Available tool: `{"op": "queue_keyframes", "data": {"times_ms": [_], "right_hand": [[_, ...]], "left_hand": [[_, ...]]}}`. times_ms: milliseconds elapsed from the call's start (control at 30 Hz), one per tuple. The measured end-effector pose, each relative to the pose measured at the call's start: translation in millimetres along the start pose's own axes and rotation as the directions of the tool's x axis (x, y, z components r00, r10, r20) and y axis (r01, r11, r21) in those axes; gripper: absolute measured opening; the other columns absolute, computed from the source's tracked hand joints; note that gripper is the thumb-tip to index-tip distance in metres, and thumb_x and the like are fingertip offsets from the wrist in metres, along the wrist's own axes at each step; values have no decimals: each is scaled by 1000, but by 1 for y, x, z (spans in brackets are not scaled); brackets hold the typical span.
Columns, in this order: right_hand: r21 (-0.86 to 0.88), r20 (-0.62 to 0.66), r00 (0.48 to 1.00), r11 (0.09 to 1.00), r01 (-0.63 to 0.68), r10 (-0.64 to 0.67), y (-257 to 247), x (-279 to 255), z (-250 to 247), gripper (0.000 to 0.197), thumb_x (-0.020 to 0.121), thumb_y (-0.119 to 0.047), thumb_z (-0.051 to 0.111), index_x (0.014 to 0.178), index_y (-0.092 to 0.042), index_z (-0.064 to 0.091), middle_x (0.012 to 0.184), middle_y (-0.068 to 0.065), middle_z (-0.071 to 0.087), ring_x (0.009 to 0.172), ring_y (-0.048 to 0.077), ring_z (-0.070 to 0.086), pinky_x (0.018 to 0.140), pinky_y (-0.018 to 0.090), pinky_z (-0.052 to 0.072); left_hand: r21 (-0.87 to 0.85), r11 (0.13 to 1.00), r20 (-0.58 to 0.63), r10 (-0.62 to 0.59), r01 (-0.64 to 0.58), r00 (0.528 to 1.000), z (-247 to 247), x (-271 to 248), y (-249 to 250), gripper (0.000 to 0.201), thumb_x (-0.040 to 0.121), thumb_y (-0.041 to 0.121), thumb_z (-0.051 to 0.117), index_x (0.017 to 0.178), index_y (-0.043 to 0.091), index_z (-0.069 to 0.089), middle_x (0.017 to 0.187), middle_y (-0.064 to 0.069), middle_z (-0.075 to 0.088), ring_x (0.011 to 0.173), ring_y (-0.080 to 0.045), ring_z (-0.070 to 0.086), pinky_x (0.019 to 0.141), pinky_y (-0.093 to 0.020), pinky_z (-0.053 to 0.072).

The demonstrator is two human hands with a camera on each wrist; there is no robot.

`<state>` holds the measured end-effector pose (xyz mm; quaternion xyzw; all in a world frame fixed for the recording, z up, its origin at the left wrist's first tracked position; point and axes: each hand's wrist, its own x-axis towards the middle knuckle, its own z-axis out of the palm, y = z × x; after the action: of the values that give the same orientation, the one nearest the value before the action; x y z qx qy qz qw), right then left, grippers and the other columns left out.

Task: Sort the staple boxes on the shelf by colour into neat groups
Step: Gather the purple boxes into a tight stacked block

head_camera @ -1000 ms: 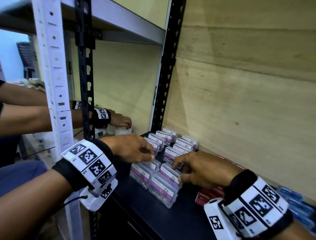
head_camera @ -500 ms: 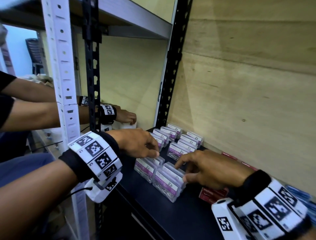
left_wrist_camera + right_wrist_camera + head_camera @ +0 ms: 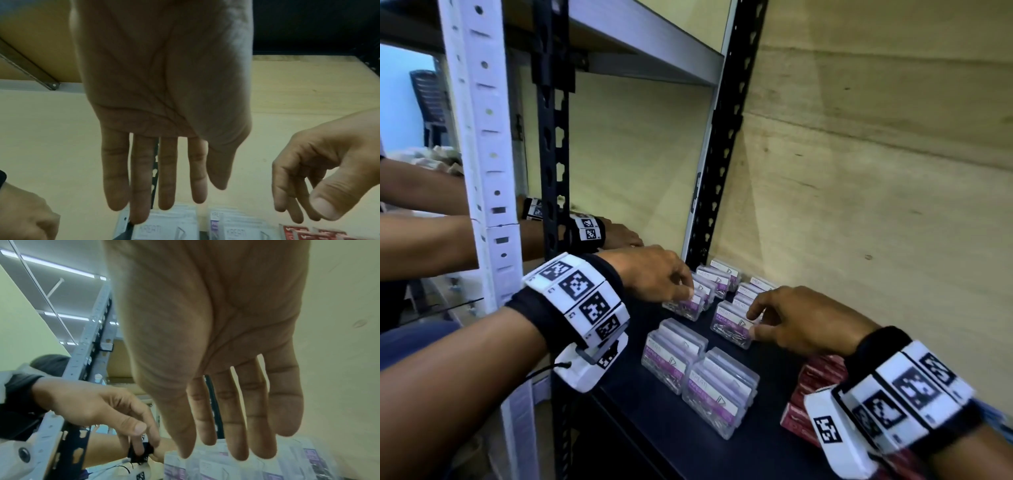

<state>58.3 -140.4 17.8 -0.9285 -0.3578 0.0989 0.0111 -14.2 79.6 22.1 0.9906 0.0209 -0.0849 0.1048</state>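
Observation:
Clear staple boxes with purple labels stand on the dark shelf (image 3: 654, 428). Two stacks of them (image 3: 698, 373) sit near the front, and more rows (image 3: 722, 281) stand by the back corner. My left hand (image 3: 688, 291) reaches over the left middle box (image 3: 683, 306), its fingertips on the top. In the left wrist view the left hand (image 3: 185, 199) shows straight fingers above the boxes (image 3: 164, 227). My right hand (image 3: 755, 322) touches the right middle box (image 3: 731, 325) with index and thumb. Its fingers (image 3: 238, 443) are extended. Red boxes (image 3: 811, 387) lie under my right wrist.
A black upright post (image 3: 722, 154) and the wooden back wall (image 3: 876, 205) close in the corner. A white upright (image 3: 482, 171) stands at the left front. Another person's arms (image 3: 431, 236) reach into the neighbouring bay. An upper shelf (image 3: 647, 44) hangs overhead.
Both hands have left the two front stacks and moved back to the middle boxes. The front stacks now stand apart from the hands.

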Motion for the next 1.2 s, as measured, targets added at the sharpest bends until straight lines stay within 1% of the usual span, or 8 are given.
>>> {"op": "queue_keyframes", "data": {"times_ms": [100, 233, 367, 567, 767, 933, 1067, 1200], "right_hand": [[-69, 16, 999, 997, -28, 29, 1, 11, -1, 38, 92, -48, 62, 127, -35, 57, 118, -11, 65, 103, 12, 60, 94, 34, 51], [-127, 25, 997, 990, -63, 67, -2, 22, 1, 40, 91, -47, 64, 128, -37, 56, 125, -8, 60, 108, 16, 59, 94, 36, 51], [-137, 15, 997, 988, -74, 77, -6, 31, 2, 38, 90, -45, 65, 126, -37, 57, 121, -9, 62, 105, 15, 60, 90, 34, 51], [-162, 18, 994, 981, -105, 110, -11, 45, 1, 39, 87, -40, 71, 124, -37, 58, 121, -6, 63, 106, 19, 61, 87, 34, 51], [-173, 70, 992, 981, -91, 105, -12, 49, -1, 43, 87, -32, 74, 126, -26, 59, 121, -1, 64, 106, 20, 61, 83, 28, 48], [-118, 89, 992, 990, -74, 85, -12, 46, -3, 39, 85, -29, 75, 121, -27, 61, 112, -4, 62, 91, 15, 56, 71, 23, 41], [-79, 109, 991, 994, -71, 79, -9, 41, -2, 35, 83, -31, 77, 115, -30, 62, 105, -7, 59, 93, 15, 58, 77, 26, 45], [-29, 116, 991, 997, -67, 70, -8, 33, 0, 34, 82, -29, 78, 112, -31, 63, 113, -6, 66, 100, 16, 62, 87, 30, 50]], "left_hand": [[12, 1000, -16, -12, 12, 1000, -3, 13, -7, 39, 99, 50, 47, 132, 32, 58, 132, 7, 59, 115, -14, 55, 95, -26, 39], [27, 1000, 13, -15, 14, 1000, -2, 28, -16, 43, 100, 49, 45, 140, 35, 51, 139, 4, 56, 121, -14, 51, 93, -23, 33], [15, 1000, 36, -15, 14, 999, 0, 35, -20, 44, 100, 49, 44, 142, 36, 49, 143, 6, 52, 128, -14, 48, 91, -20, 29], [27, 999, 47, 29, -31, 998, 3, 43, -21, 39, 100, 47, 45, 136, 36, 56, 140, 7, 55, 123, -14, 51, 92, -23, 32], [36, 999, 79, 29, -32, 996, -1, 44, -18, 39, 100, 48, 46, 136, 36, 56, 139, 6, 55, 122, -14, 50, 91, -23, 31], [18, 999, 114, 43, -45, 993, -2, 44, -14, 40, 98, 50, 48, 135, 34, 57, 138, 7, 55, 120, -12, 51, 93, -24, 34], [16, 998, 133, 52, -54, 990, -2, 40, -8, 39, 98, 50, 49, 133, 36, 58, 135, 9, 57, 112, -8, 50, 91, -24, 34], [40, 998, 157, 49, -56, 986, -4, 35, 0, 38, 98, 49, 49, 133, 37, 58, 135, 10, 56, 118, -10, 51, 91, -23, 33]]}}
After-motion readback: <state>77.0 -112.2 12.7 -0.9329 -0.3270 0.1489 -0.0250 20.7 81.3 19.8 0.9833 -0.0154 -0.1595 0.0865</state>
